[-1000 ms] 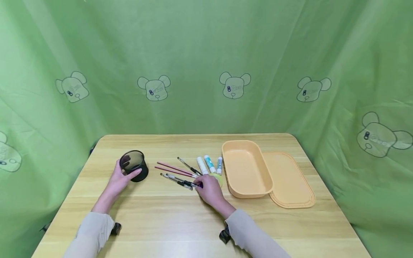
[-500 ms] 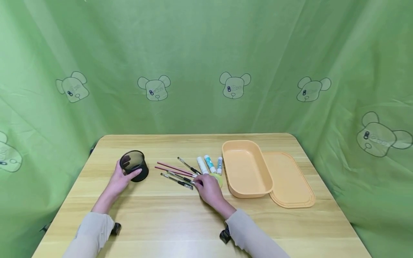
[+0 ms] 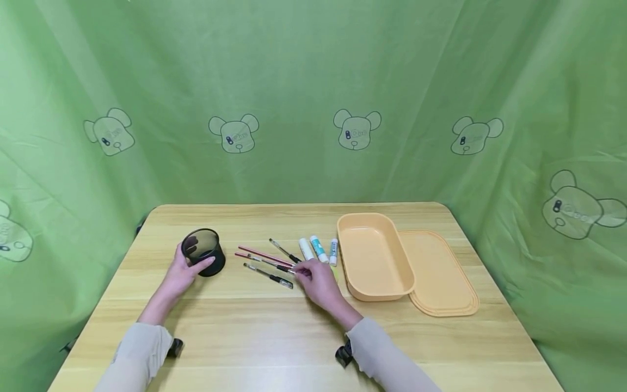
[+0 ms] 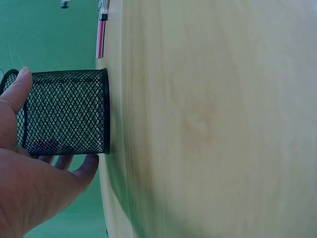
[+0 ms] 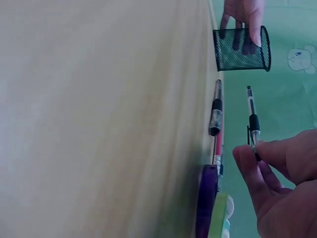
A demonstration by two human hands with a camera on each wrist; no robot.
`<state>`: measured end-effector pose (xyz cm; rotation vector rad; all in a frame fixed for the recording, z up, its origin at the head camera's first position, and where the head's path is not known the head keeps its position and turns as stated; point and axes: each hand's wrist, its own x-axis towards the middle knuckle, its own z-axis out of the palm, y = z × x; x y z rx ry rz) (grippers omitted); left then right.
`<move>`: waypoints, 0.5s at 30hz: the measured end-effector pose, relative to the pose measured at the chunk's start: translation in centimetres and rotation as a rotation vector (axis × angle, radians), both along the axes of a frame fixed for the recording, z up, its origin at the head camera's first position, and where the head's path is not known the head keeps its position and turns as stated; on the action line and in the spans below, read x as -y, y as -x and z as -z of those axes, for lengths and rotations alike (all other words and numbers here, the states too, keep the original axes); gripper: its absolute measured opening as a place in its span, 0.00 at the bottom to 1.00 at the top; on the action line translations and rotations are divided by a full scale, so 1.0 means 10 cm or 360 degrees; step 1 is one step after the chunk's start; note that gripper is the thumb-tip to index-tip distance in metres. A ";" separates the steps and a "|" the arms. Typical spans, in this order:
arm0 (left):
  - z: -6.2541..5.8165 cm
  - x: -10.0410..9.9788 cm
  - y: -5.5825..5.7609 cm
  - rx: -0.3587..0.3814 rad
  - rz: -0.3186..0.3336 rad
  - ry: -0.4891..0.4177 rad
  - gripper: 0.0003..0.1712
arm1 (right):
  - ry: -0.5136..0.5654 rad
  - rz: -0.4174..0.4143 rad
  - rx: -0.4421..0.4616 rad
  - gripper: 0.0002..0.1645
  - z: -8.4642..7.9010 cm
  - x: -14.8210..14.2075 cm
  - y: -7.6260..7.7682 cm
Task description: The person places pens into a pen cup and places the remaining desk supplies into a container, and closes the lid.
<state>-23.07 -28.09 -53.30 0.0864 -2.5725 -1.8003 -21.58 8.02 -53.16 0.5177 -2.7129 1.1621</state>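
Pen (image 5: 253,119): slim, clear barrel, black grip, dark clip; raised above the table (image 3: 264,337), its clip end pinched between thumb and fingers of the right hand (image 5: 287,176); mesh cup (image 4: 64,114): black, round, open-topped; upright on the table, gripped by the left hand (image 3: 178,276), fingers curled around it.

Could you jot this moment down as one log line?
Left hand: grips black mesh pen cup; right hand: pinches capped gel pen above tabletop; orange box: lid off

black mesh cup (image 4: 67,111), smooth wood table (image 3: 274,337)
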 end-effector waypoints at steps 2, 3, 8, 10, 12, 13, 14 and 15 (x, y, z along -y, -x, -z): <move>0.00 0.00 0.00 -0.0003 0.0001 -0.0004 0.58 | 0.0063 -0.0007 0.0023 0.07 -0.02 -0.01 0.01; 0.00 -0.01 -0.01 -0.0006 0.0004 -0.0006 0.58 | 0.0094 -0.0011 0.0038 0.08 -0.04 -0.02 0.01; -0.01 -0.01 -0.02 -0.0023 0.0021 -0.0020 0.57 | 0.0246 -0.0033 0.0100 0.08 -0.15 -0.04 0.01; -0.01 0.00 -0.02 -0.0027 0.0024 -0.0025 0.57 | 0.0296 -0.0045 0.0100 0.08 -0.19 -0.05 0.02; -0.01 0.01 -0.02 -0.0031 0.0027 -0.0028 0.57 | 0.0333 -0.0049 0.0098 0.08 -0.23 -0.06 0.03; -0.02 0.01 -0.02 -0.0034 0.0031 -0.0032 0.57 | 0.0345 -0.0044 0.0102 0.08 -0.26 -0.06 0.03; -0.02 0.01 -0.01 -0.0039 0.0039 -0.0034 0.57 | 0.0361 -0.0038 0.0108 0.08 -0.28 -0.07 0.04; -0.02 0.01 -0.01 -0.0043 0.0043 -0.0039 0.56 | 0.0374 -0.0033 0.0106 0.08 -0.30 -0.08 0.05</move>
